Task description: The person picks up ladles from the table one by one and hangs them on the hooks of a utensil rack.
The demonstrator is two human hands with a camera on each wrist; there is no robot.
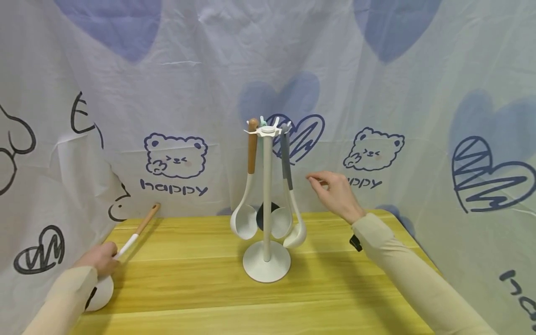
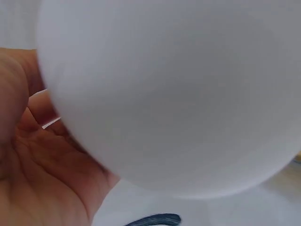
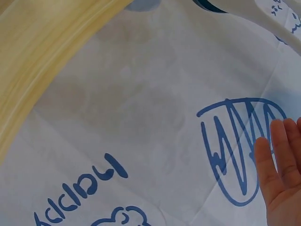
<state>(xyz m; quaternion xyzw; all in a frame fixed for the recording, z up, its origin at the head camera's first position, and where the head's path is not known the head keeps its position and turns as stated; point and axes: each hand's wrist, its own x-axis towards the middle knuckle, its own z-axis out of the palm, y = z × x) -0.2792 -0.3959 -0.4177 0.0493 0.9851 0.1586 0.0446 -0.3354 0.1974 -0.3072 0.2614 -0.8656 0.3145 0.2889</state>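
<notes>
My left hand (image 1: 98, 258) grips a ladle by its white shaft, near the left edge of the table. The ladle's wooden handle (image 1: 147, 219) points up and away, while its round white bowl (image 2: 174, 94) fills much of the left wrist view. At the table's middle stands a white utensil rack (image 1: 267, 195). From it hang a brown-handled ladle (image 1: 244, 222), a grey-handled ladle (image 1: 296, 235) and other utensils partly hidden by the post. Right of the rack, my right hand (image 1: 335, 191) is raised with nothing in it, apart from the grey handle; some fingers look straight in the right wrist view.
The yellow wood-grain table (image 1: 188, 288) lies under everything. A white cloth (image 1: 226, 56) with hearts and bear drawings hangs behind and at both sides. The rack's round base (image 1: 255, 270) rests on the tabletop.
</notes>
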